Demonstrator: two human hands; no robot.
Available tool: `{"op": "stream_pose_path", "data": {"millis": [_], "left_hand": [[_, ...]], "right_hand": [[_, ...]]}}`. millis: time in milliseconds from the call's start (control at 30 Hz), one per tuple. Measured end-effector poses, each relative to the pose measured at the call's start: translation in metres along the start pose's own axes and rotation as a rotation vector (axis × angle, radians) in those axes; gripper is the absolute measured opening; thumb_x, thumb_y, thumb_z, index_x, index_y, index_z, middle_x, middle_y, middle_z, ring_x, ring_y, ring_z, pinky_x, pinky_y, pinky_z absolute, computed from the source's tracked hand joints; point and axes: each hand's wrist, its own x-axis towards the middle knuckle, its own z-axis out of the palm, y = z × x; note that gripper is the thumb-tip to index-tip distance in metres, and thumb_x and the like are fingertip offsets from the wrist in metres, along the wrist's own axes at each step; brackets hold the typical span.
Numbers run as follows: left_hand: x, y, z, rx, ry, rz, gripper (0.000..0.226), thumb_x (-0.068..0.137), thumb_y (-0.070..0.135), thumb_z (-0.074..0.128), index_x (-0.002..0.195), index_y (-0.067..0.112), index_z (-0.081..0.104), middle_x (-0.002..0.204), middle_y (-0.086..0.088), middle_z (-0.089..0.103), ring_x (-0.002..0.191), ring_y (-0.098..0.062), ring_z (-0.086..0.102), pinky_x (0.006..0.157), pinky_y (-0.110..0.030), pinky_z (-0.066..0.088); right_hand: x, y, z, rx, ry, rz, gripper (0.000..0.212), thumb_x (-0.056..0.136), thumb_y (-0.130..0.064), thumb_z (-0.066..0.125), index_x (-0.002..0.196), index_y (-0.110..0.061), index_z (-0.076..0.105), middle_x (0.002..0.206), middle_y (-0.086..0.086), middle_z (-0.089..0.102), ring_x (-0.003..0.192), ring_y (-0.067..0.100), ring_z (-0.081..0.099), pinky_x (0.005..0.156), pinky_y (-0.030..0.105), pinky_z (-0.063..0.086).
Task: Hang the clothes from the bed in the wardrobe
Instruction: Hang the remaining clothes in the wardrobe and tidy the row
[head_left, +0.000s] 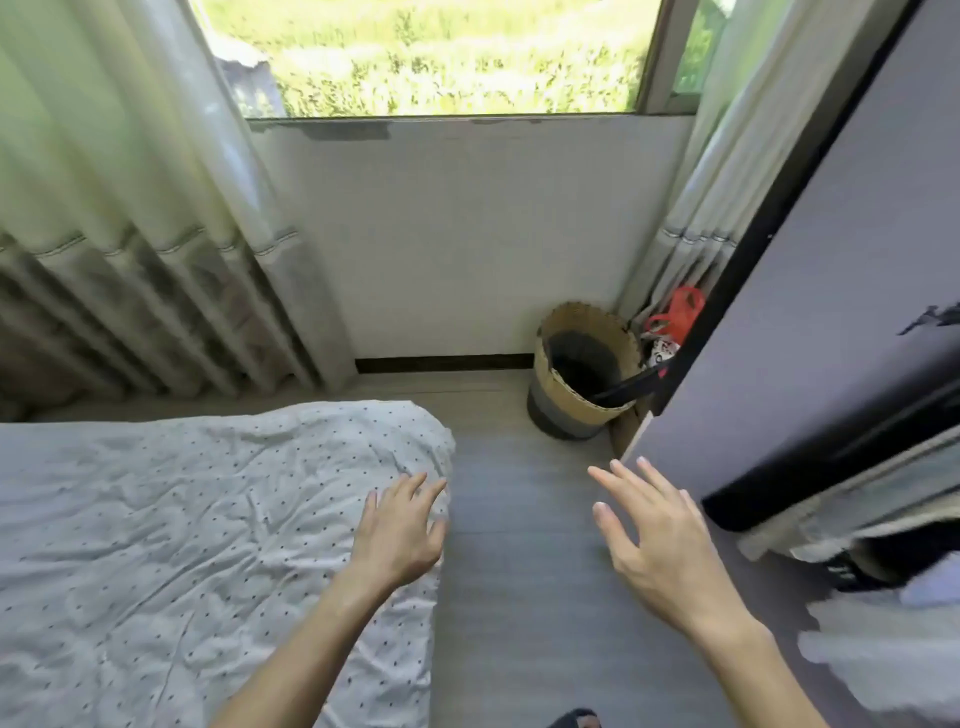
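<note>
The bed (171, 519) fills the lower left, covered by a white sheet with small dark dots; no loose garment shows on the visible part. My left hand (400, 530) hovers over the bed's right corner, fingers spread and holding nothing. My right hand (660, 535) is stretched out over the grey floor, fingers straight, its tips close to the wardrobe door's (810, 322) lower edge. Behind that grey door, at the right edge, hang clothes (883, 525) in pale and dark fabric, blurred.
A woven basket (582, 374) with a dark lining stands on the floor by the wall, a dark strap across its rim. Red and white bags (672, 322) sit in the corner behind it. Long curtains (135, 249) frame the window. A grey floor strip (519, 571) runs between bed and wardrobe.
</note>
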Motion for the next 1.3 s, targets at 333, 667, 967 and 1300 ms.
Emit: {"op": "stream_pose_path", "data": {"millis": [333,667,967,1300], "left_hand": [[-0.153,-0.161,0.002,-0.258,0.183,-0.675,0.062,0.098,0.044,0.040,0.156,0.033,0.022,0.159,0.004,0.032,0.145,-0.020,0.029,0.118,-0.050,0.023],[-0.334,-0.134,0.074,-0.418,0.298,-1.294,0.059,0.097,0.040,0.046,0.153,0.029,0.031,0.153,0.005,0.042,0.141,-0.020,0.037,0.113,-0.046,0.032],[-0.476,-0.067,0.147,-0.575,0.309,-1.714,0.059,0.098,0.042,0.043,0.154,0.028,0.030,0.155,0.005,0.038,0.143,-0.019,0.034,0.115,-0.048,0.030],[-0.593,-0.099,0.226,-0.770,0.199,-1.789,0.058,0.101,0.044,0.039,0.155,0.028,0.026,0.159,0.007,0.031,0.147,-0.017,0.027,0.118,-0.048,0.025]], "right_hand": [[0.060,-0.153,0.079,-0.249,-0.418,-0.547,0.056,0.099,-0.057,0.035,0.153,-0.044,0.025,0.163,-0.014,0.022,0.153,0.012,0.006,0.124,0.045,0.015],[0.034,-0.265,0.162,-0.322,-0.706,-1.187,0.055,0.100,-0.056,0.031,0.153,-0.042,0.028,0.163,-0.012,0.022,0.153,0.017,0.010,0.123,0.045,0.017],[-0.097,-0.314,0.221,-0.322,-0.989,-1.550,0.055,0.100,-0.058,0.030,0.153,-0.043,0.027,0.163,-0.011,0.022,0.154,0.015,0.008,0.123,0.046,0.017],[-0.234,-0.346,0.302,-0.452,-1.113,-1.591,0.052,0.103,-0.052,0.035,0.153,-0.041,0.028,0.163,-0.010,0.023,0.153,0.016,0.010,0.123,0.040,0.016]]}}
